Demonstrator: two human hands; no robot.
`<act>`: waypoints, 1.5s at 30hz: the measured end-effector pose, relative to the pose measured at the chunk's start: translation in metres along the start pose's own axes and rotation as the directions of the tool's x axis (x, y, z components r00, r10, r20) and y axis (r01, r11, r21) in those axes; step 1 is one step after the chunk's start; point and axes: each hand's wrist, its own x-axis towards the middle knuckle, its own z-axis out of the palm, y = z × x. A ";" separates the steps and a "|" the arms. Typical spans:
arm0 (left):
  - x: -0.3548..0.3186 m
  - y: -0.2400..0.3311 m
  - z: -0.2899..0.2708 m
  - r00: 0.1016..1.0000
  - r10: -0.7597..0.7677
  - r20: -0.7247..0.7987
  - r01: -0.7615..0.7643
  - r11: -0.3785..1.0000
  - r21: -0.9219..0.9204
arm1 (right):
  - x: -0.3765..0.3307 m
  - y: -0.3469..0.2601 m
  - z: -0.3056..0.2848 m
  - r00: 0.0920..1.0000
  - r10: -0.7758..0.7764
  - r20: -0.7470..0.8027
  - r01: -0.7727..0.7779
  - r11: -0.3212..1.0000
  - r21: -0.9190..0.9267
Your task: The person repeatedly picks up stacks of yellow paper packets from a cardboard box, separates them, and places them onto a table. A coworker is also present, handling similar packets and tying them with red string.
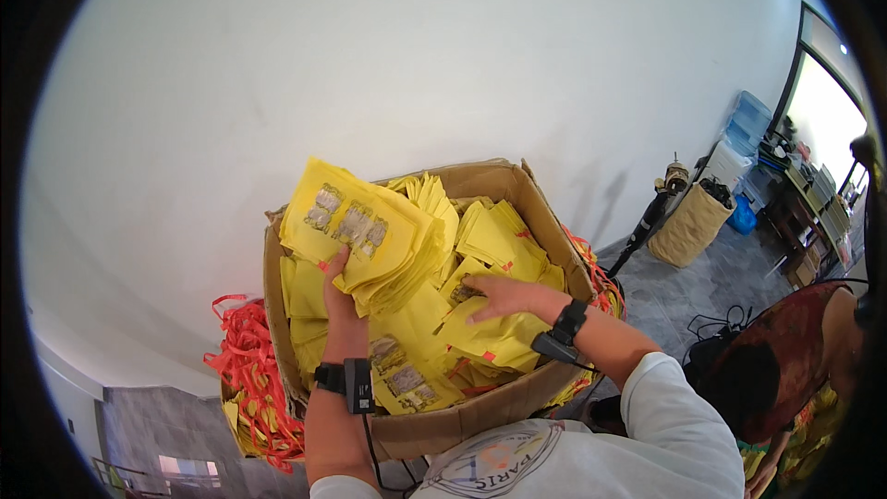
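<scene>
A thick stack of flat yellow pieces (365, 222) with a grey-brown print is raised over the left part of a cardboard box (517, 407). My left hand (340, 286) grips this stack by its lower edge, thumb on top. Inside the box lie many more yellow pieces (499, 240), some with small red marks; whether they are paper or cloth I cannot tell. My right hand (504, 298) rests over the pieces at the box's right side, thumb and fingers apart. Each wrist wears a black strap with a small device.
Red ribbons (249, 342) are heaped left of the box, with more red strips (596, 268) on its right. A white wall (416, 65) rises behind. To the right are a brown sack (693, 222), a water dispenser (730, 162) and another person (785, 351) close by.
</scene>
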 end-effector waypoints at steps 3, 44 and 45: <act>0.005 -0.003 -0.004 1.000 0.001 0.011 -0.001 1.000 0.012 | -0.011 -0.022 0.018 0.976 0.125 0.179 -0.105 0.987 -0.119; -0.050 0.030 -0.016 0.985 -0.042 0.165 0.012 0.984 0.180 | -0.063 -0.036 -0.015 0.825 0.172 -0.538 0.065 0.917 0.394; -0.039 0.019 -0.015 0.987 0.026 0.159 -0.057 0.980 0.192 | -0.061 -0.020 -0.021 0.853 0.178 -0.491 0.200 0.757 0.622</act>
